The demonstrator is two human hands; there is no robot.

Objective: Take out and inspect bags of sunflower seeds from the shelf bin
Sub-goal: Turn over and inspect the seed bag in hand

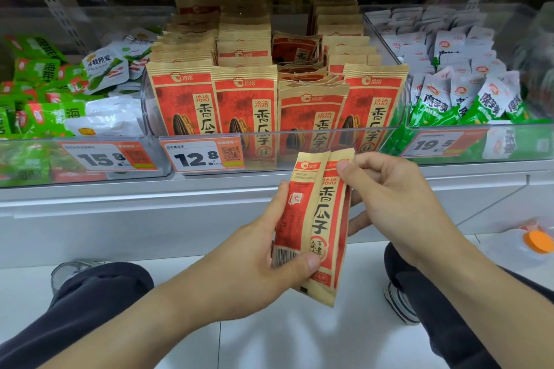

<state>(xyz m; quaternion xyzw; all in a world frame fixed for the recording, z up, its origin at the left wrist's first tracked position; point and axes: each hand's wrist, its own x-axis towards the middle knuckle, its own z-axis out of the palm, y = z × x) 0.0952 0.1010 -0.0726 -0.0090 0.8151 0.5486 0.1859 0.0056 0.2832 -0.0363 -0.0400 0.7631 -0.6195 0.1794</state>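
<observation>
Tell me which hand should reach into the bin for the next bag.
Probably the right hand: it only pinches the top corner of the held bags, nearest the sunflower seed bin, while the left hand grips their lower part.

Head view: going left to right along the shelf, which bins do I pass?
Bin of green and white packets priced 15.8 → bin of red sunflower seed bags priced 12.8 → bin of white and green packets priced 19.5.

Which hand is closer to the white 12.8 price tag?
Left. The left hand is below and just right of the white 12.8 price tag; the right hand is farther right.
</observation>
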